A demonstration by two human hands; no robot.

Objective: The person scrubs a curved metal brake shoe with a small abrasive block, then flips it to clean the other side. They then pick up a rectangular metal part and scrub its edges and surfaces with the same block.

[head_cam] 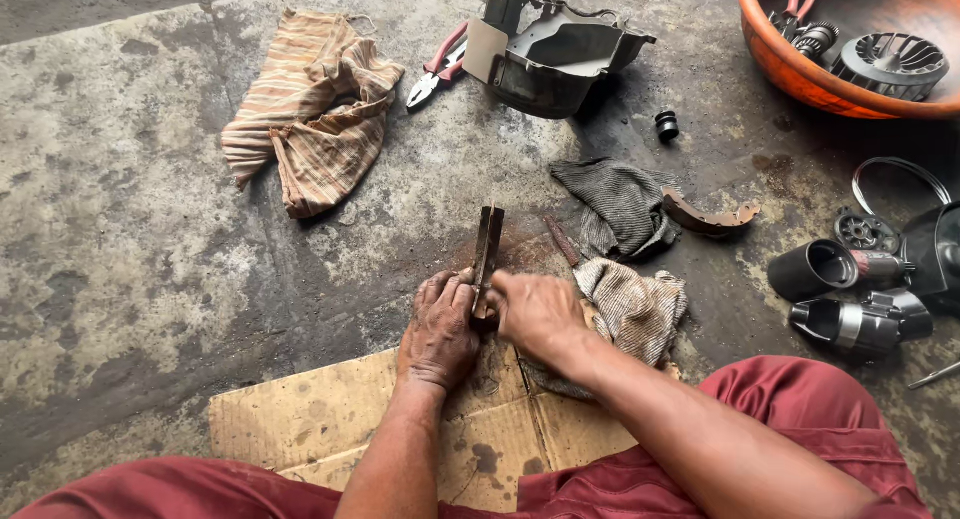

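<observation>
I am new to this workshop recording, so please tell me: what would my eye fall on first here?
At the centre, the left hand and the right hand together grip a narrow dark metal part, standing upright on the stained concrete floor. An orange basin of parts glows at the top right, and a striped rag lies at the upper left.

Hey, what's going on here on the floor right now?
A person sits on the concrete floor with a flattened piece of cardboard under them. Both hands grip a dark, curved metal part standing on edge: the left hand and the right hand clasp its lower end. Around them lie a striped cloth, grey rags, red-handled pliers, a black plastic housing, another curved shoe-like piece and an orange basin of parts.
</observation>
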